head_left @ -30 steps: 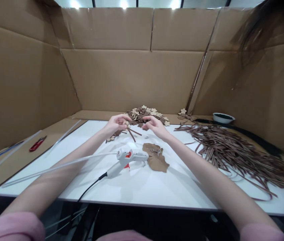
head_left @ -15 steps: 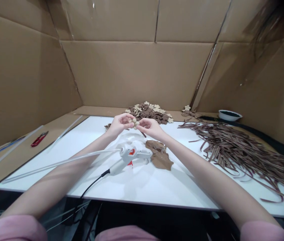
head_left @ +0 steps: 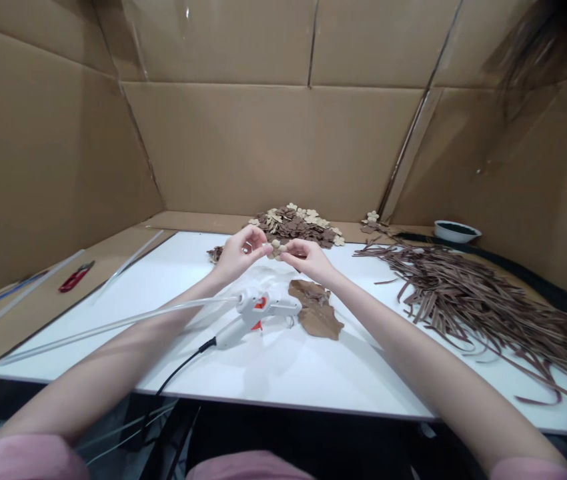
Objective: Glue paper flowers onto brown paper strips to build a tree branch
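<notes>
Between my two hands, above the white board (head_left: 343, 373), is a small beige flower-shaped piece (head_left: 277, 249). My left hand (head_left: 241, 253) pinches its left side between thumb and fingers. Its right side is held in the closed fingertips of my right hand (head_left: 311, 260). Below the hands a white hot glue gun (head_left: 243, 320) with an orange trigger stands on the board, a long clear glue stick (head_left: 113, 327) running out of its back. The gun's nozzle points at a crumpled brown sheet (head_left: 321, 313). Beyond my hands lies a heap of brown and beige flower pieces (head_left: 298, 223).
Many thin brown strips (head_left: 463, 300) spread over the right side. A white bowl (head_left: 456, 231) with dark contents sits behind them. On the left lie a red utility knife (head_left: 76, 277) and glue sticks. Cardboard walls (head_left: 263, 147) enclose the board. A black cord (head_left: 183, 367) hangs over the front edge.
The flower piece has shifted slightly right and turned between my fingers. My right hand has moved a little to the right, and the view has shifted slightly.
</notes>
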